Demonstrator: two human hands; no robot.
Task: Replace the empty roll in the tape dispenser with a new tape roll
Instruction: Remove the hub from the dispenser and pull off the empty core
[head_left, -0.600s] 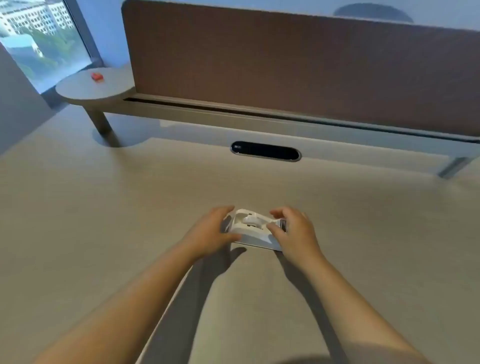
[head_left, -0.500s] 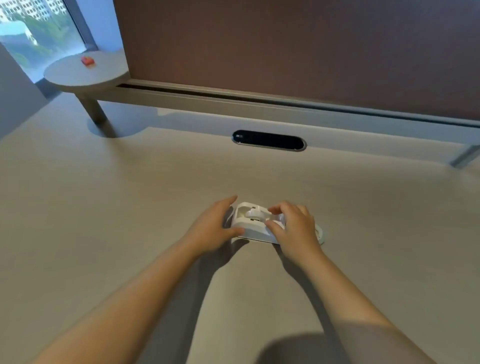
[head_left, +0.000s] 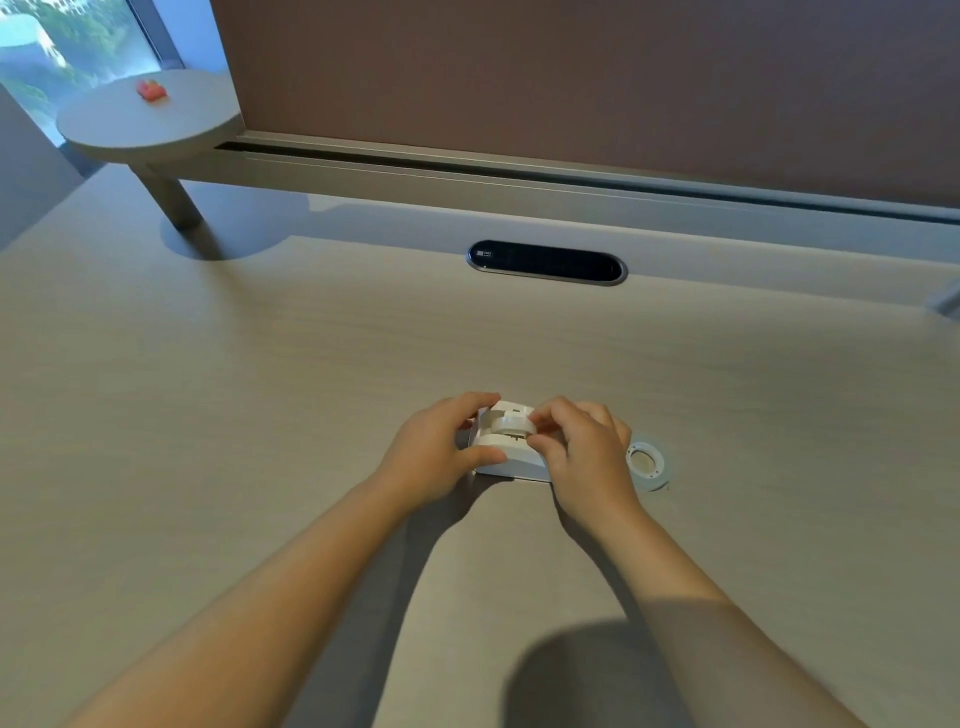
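Note:
A white tape dispenser (head_left: 506, 457) sits on the pale wooden desk (head_left: 260, 415) in front of me. My left hand (head_left: 436, 452) grips its left side, thumb on the near face. My right hand (head_left: 582, 457) pinches a white roll core (head_left: 511, 422) that stands a little above the dispenser's cradle. A clear tape roll (head_left: 645, 462) with a white hub lies flat on the desk just right of my right hand. My right hand hides the dispenser's right end.
A dark oval cable port (head_left: 546, 261) is set into the desk farther back. Behind it run a grey rail and a brown divider panel (head_left: 571, 78). A small round side shelf (head_left: 145, 117) at the far left carries a red object (head_left: 151, 91).
My right hand has closed on the roll core and raised it slightly out of the cradle. The view tilted down, and the clear tape roll has come into sight on the right.

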